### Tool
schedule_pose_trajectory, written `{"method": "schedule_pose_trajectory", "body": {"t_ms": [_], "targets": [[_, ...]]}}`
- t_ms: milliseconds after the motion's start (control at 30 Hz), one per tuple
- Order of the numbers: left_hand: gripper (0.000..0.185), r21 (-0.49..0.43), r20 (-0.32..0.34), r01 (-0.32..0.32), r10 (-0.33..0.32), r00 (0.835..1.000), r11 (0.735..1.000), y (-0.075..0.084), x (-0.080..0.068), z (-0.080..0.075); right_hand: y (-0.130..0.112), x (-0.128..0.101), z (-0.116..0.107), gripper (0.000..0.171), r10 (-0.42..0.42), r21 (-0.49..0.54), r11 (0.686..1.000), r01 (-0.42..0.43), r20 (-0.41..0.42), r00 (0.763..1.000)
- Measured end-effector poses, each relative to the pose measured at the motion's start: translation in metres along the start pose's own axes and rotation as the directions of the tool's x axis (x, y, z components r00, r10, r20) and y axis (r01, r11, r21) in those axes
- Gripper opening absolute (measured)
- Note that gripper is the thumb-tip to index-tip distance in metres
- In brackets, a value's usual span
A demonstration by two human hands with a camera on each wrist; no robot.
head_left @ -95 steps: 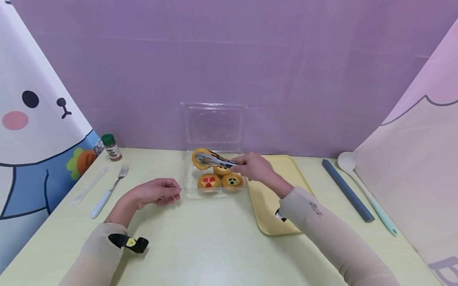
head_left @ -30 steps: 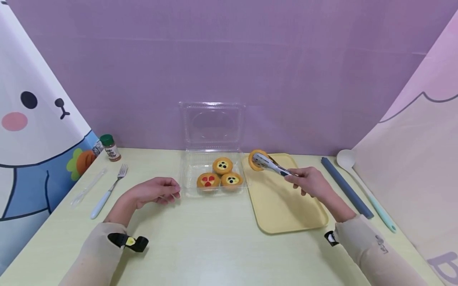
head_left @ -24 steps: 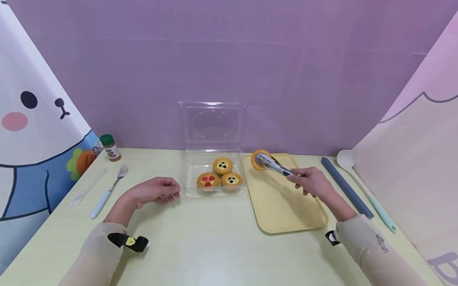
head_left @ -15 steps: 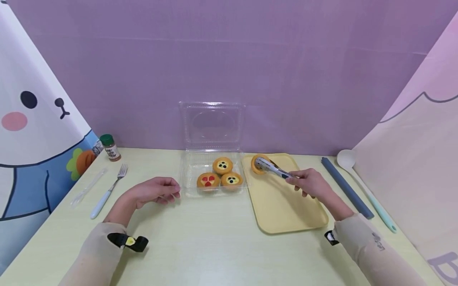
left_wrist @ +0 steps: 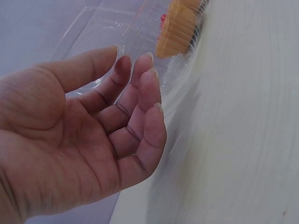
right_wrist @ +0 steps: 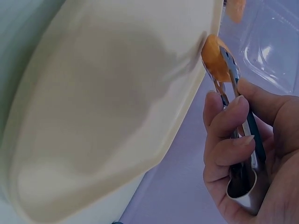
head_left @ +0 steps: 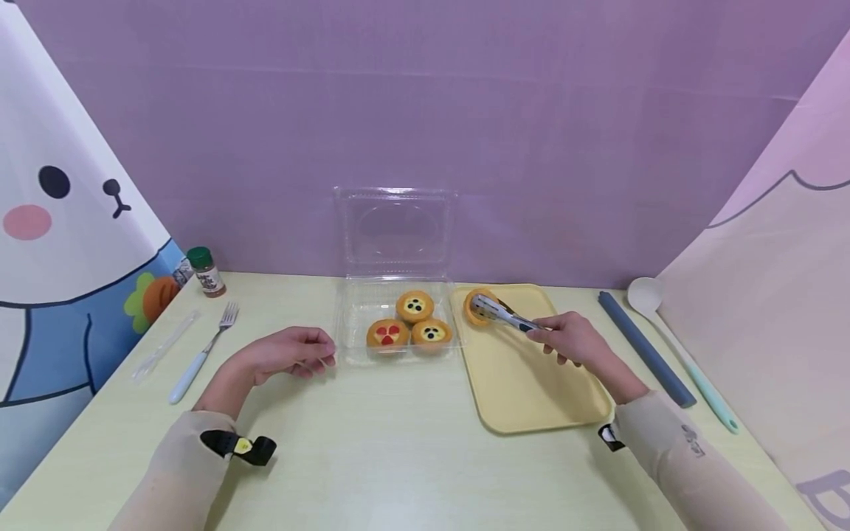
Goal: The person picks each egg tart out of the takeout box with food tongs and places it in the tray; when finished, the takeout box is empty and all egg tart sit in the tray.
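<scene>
My right hand [head_left: 572, 339] grips metal tongs [head_left: 510, 316], thumb along one arm and fingers round the other. Between the tong tips is an egg tart [head_left: 470, 301], at the far left corner of the yellow tray [head_left: 538, 383]. In the right wrist view the tart [right_wrist: 215, 59] sits between the two tips, near the tray's rim. Beside the clear plastic container [head_left: 355, 302] my left hand [head_left: 285, 354] holds nothing; the left wrist view shows its fingers loosely bent. Three tarts remain inside the container, one with red pieces [head_left: 388, 335], two with dark dots [head_left: 432, 332].
The container's lid [head_left: 398, 230] stands raised against the purple backdrop. At left are a fork [head_left: 204, 354], a clear plastic-wrapped item [head_left: 166, 346] and a green-capped jar [head_left: 207, 273]. Right of the tray lie a blue-grey bar [head_left: 645, 348] and a long-handled spoon [head_left: 690, 361].
My right hand has carried the tart in the tongs rightward from the container to the tray. Over the last second the tart came down to the tray's far left corner. My left hand stays put.
</scene>
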State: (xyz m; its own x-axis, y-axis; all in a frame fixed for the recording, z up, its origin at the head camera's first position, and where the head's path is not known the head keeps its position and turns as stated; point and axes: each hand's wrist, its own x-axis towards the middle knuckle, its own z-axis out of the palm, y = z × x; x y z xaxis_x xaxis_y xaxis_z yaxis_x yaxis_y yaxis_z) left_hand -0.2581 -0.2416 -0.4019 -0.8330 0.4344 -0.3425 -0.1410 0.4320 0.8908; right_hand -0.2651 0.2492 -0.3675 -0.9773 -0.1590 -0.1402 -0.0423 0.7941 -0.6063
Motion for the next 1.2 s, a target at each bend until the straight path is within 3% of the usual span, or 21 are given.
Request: {"method": "schedule_pose_trajectory", "body": {"t_ms": [767, 1200], "targets": [[0.038, 0.000, 0.000, 0.002, -0.002, 1.000, 1.000, 0.0012, -0.0007, 0.0003, 0.0006, 0.0061, 0.0013, 0.053, -0.021, -0.030, 0.999, 0.021, -0.019, 1.000], [0.036, 0.002, 0.001, -0.004, 0.004, 1.000, 1.000, -0.0008, 0.0003, -0.0005, -0.0068, 0.0019, -0.0014, 0.055, -0.013, -0.204, 0.979, -0.006, -0.090, 0.996]]}}
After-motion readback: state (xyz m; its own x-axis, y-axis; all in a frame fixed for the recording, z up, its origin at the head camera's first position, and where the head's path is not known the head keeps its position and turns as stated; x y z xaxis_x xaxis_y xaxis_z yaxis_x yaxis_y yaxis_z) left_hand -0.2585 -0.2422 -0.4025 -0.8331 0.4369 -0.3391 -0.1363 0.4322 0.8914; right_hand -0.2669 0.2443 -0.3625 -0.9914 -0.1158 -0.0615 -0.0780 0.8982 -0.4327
